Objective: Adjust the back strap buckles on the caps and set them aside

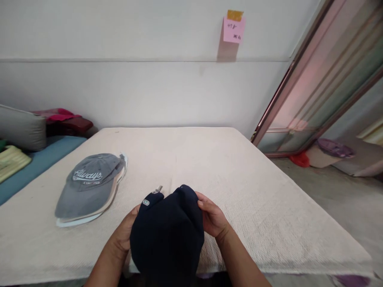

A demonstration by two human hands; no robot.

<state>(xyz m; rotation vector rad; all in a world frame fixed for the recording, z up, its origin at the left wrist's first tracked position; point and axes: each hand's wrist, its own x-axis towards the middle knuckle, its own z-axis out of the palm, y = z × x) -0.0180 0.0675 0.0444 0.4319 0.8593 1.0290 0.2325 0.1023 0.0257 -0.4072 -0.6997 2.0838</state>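
Note:
A dark navy cap [167, 235] is held up in front of me over the near edge of the table, its back strap with a small metal buckle [157, 189] pointing away. My left hand [125, 233] grips its left side, mostly hidden behind the cap. My right hand [212, 217] grips its right side with the fingers curled on the fabric. A stack of caps with a grey one on top [89, 185], lettered in white, lies flat on the table to the left, apart from both hands.
The table wears a cream textured cloth [239, 191]. A blue mat with a grey cushion [20, 127] and red cloth [60, 115] sits at far left. A pink note [233, 28] hangs on the wall. Sliding door frame [287, 79] and floor at right.

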